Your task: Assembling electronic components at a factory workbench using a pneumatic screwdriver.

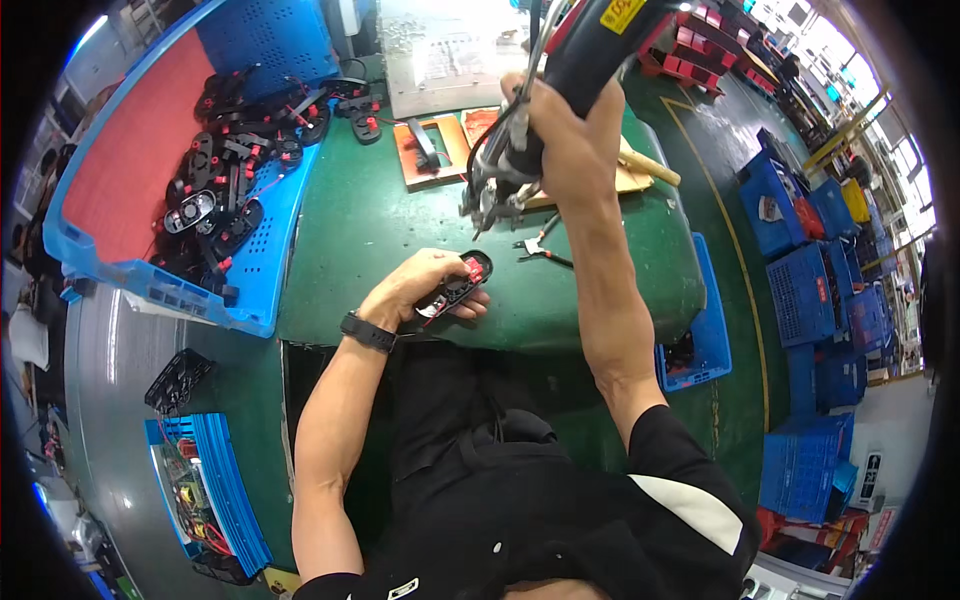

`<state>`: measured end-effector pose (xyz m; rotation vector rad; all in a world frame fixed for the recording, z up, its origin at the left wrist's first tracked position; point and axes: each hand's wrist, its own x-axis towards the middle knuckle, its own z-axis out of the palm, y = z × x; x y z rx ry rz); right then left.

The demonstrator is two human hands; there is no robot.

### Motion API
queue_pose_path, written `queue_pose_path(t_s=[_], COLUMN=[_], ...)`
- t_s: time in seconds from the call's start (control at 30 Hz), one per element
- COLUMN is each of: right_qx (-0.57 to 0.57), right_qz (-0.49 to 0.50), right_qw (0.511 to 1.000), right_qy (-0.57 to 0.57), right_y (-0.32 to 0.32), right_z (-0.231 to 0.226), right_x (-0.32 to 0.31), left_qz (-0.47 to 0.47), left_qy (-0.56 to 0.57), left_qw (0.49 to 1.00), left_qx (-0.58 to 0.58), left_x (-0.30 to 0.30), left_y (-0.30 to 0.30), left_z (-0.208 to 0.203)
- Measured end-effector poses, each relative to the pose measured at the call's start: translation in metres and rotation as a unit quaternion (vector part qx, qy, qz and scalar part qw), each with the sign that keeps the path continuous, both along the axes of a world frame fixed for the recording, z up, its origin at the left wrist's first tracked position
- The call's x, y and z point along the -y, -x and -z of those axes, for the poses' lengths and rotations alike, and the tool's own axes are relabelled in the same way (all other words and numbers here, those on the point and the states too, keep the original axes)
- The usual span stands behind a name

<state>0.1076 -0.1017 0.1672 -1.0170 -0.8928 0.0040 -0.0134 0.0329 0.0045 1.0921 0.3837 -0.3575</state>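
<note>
My left hand [415, 280], with a black watch on the wrist, is closed around a black oval plastic housing [460, 292] with a red piece inside it, just above the front of the green-topped table [350, 235]. My right hand [580, 145] is wrapped around a thick black power screwdriver [598, 48] with a yellow label. Its metal tip assembly [490, 195] hangs above the table, up and to the right of the housing, and apart from it. A pair of cutting pliers [541, 246] lies on the table beneath my right forearm.
A blue crate [262, 265] at the left holds many black parts with red ends. Orange trays [408, 165] and a loose black part [366, 126] sit at the back. A yellowish stick [650, 168] lies at the right. Blue bins [800, 295] stand across the aisle.
</note>
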Motion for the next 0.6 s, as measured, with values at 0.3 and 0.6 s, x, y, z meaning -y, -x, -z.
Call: queue_pose_path(t_s=[0.3, 0.6], right_qx=[0.037, 0.057], right_qz=[-0.002, 0.021], right_qw=[0.999, 0.996], right_qy=[0.039, 0.064], right_y=[0.014, 0.015], right_z=[0.036, 0.042], right_x=[0.021, 0.015], left_qz=[0.017, 0.013], left_qy=[-0.002, -0.008], left_qw=[1.0, 1.0], left_qx=[0.002, 0.001], left_x=[0.01, 0.006], left_y=[-0.002, 0.0], left_z=[-0.006, 0.0])
